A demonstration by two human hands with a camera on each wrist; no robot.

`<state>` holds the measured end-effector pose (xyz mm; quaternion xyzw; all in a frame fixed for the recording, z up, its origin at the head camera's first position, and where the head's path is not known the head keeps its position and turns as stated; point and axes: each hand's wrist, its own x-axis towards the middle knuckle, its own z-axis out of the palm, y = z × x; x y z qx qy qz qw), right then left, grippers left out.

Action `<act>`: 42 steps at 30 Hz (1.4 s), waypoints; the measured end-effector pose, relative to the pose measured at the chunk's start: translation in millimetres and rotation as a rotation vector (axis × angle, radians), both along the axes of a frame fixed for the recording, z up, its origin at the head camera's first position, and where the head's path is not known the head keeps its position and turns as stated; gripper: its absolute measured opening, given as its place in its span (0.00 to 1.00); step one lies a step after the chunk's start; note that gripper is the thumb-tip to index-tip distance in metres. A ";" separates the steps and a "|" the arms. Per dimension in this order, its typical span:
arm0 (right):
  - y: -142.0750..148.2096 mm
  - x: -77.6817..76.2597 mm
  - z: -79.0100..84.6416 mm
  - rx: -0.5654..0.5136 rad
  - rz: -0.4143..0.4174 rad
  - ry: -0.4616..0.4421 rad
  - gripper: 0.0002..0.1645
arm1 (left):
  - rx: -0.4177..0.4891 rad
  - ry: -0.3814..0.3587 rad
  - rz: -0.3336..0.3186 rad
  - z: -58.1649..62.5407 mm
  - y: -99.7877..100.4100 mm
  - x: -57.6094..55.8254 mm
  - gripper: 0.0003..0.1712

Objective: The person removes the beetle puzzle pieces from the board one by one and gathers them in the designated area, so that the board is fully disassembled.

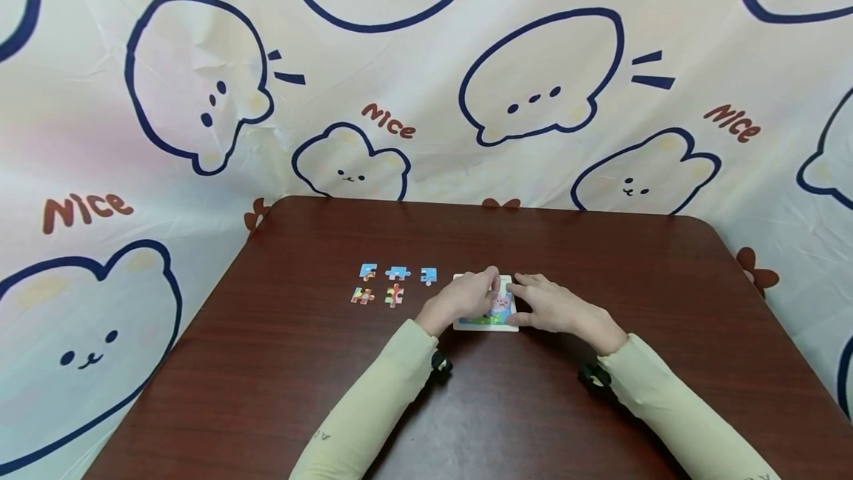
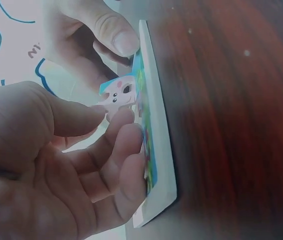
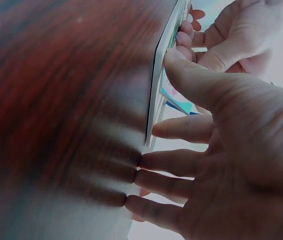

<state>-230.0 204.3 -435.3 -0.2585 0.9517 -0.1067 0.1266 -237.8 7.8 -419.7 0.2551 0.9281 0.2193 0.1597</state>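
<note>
A white-framed puzzle board [image 1: 485, 329] with a colourful picture lies on the table between the two hands. My left hand [image 1: 469, 295] is over its left part and pinches a puzzle piece [image 2: 117, 96] between thumb and fingers. That piece carries part of a pink cartoon face and a blue corner; it stands tilted up from the board's surface. The other fingers of this hand rest along the picture. At the board's right side is my right hand [image 1: 556, 306], fingers spread. Its thumb [image 3: 177, 62] and index finger touch the frame, while the remaining fingertips reach down to the table.
Left of the board, several loose puzzle pieces lie in two rows, among them a blue one [image 1: 397, 272] and a red-and-yellow one [image 1: 395, 295]. The dark brown wooden table [image 1: 300, 361] ends at a cartoon-printed cloth [image 1: 426, 72] behind it.
</note>
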 end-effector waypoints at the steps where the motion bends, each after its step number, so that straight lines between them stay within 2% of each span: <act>1: 0.0 0.1 -0.1 0.002 0.001 0.003 0.42 | -0.003 0.001 0.003 0.4 0.1 0.3 0.02; 15: -0.1 0.4 -0.6 0.019 -0.004 0.017 0.42 | -0.013 -0.013 -0.006 -1.3 0.1 -0.2 0.06; 22: -0.3 -1.0 -1.5 0.022 -0.007 0.019 0.42 | -0.051 0.002 -0.012 -1.7 2.0 -1.2 0.08; 31: 0.7 -0.6 0.1 0.000 -0.013 0.028 0.39 | -0.039 -0.008 -0.080 2.6 1.2 -3.2 0.06; 35: 1.0 -0.9 -1.1 -0.001 -0.011 0.025 0.39 | -0.036 -0.033 -0.060 1.9 0.9 -4.9 0.02; 37: 0.6 -0.7 -1.3 0.008 -0.008 0.023 0.39 | -0.039 -0.039 -0.051 1.5 1.2 -4.9 0.03; 42: -1.1 1.0 0.8 0.012 -0.004 0.024 0.38 | -0.059 -0.017 -0.047 1.1 2.1 -4.2 0.05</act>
